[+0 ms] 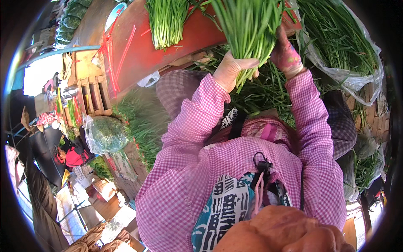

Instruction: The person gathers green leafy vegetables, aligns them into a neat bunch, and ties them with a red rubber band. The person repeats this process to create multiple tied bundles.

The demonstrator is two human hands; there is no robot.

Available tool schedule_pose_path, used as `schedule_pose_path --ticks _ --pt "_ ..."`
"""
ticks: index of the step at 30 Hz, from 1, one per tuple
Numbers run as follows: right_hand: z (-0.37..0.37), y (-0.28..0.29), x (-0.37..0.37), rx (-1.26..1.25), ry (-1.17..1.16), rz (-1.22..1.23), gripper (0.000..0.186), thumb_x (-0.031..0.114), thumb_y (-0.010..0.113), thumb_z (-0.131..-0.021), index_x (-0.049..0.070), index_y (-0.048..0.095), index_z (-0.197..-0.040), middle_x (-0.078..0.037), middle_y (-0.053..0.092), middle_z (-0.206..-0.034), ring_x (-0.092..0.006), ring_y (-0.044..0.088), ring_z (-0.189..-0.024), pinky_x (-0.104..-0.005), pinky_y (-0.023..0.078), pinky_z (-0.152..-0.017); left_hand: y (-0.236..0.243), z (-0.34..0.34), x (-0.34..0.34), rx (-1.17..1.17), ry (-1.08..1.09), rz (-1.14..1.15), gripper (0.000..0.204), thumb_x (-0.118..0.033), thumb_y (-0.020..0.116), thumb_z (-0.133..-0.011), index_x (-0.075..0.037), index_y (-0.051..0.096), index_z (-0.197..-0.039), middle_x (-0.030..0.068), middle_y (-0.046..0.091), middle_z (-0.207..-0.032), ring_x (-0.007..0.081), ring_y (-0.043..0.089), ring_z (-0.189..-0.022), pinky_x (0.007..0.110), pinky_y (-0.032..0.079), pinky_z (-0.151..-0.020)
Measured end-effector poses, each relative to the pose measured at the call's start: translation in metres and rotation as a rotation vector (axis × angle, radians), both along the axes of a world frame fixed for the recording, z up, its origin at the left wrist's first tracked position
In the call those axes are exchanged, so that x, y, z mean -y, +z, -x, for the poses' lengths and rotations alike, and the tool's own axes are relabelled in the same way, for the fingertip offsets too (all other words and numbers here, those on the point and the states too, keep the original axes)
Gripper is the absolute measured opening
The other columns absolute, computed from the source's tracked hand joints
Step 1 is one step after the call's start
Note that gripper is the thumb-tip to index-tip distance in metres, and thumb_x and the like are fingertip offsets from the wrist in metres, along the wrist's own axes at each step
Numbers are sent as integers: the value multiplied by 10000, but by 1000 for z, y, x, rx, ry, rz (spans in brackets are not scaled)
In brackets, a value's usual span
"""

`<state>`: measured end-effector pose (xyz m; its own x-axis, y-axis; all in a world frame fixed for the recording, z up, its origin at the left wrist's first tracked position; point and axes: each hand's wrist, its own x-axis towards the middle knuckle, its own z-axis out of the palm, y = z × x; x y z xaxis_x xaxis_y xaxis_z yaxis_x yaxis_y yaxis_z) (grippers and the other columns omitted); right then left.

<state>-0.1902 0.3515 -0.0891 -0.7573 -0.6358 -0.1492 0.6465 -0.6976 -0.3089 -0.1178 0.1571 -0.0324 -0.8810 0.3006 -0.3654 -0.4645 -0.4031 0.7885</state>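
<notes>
A bunch of long green stalks [252, 31] is held up at about 1 o'clock from the middle of the view, its leafy end running out past the upper edge and its pale cut ends pointing toward 6 to 7 o'clock. From the left hand [231, 72] the bunch rises toward 1 o'clock; from the right hand [286, 53] it lies at 10 o'clock, touching.

The left hand is closed around the lower, pale part of the stalks, its thumb laid across their front toward 3 o'clock, with the cut ends sticking out just beyond the fingers. The right hand is against the other side of the bunch, fingers pointing toward 12 o'clock along the stalks. Part of it is hidden behind the greens, so how far it is bent or open cannot be told.

At 10 o'clock from the left hand, a second bunch of green stalks [167, 25] lies on the red worktop [205, 32], apart from the held one. Red strips [110, 65] hang at the worktop's side, at 9 o'clock from the left hand. Loose green leaves [264, 95] lie below the held bunch, at 7 o'clock from the right hand. At 2 to 3 o'clock from that hand, a clear plastic bag [360, 85] holds more long greens [338, 35].
</notes>
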Motion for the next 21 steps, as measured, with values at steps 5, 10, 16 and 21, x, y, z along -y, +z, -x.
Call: schedule_pose_path --ticks 5,10,16,21 --pt "17 8 12 -422 -263 -572 485 310 602 -1031 28 539 -1421 -114 607 -1403 -250 625 -1240 -405 500 -1079 -4 16 7 -97 -141 109 440 -65 758 -859 3 620 -1272 132 718 -1118 195 707 -851 331 592 -755" --pt "37 91 20 -549 -235 -607 449 149 697 -888 14 607 -1307 -136 679 -1235 -254 675 -1100 -372 581 -916 22 57 18 -304 -283 330 471 -101 818 -832 -45 662 -1273 61 739 -1123 175 706 -1002 347 563 -946" --pt "52 170 40 -780 -481 -737 546 39 802 -823 -45 583 -1316 -136 720 -1169 -207 698 -1004 -360 578 -897 80 91 27 -352 -86 36 705 24 760 -815 -33 486 -1462 97 679 -1253 229 671 -1112 357 535 -985" --pt "70 126 44 -809 -414 -963 642 71 865 -775 -32 578 -1341 -124 711 -1206 -215 680 -1058 -357 542 -957 51 112 39 -473 15 233 537 -39 796 -806 -12 636 -1318 71 691 -1246 204 657 -1125 341 521 -996"
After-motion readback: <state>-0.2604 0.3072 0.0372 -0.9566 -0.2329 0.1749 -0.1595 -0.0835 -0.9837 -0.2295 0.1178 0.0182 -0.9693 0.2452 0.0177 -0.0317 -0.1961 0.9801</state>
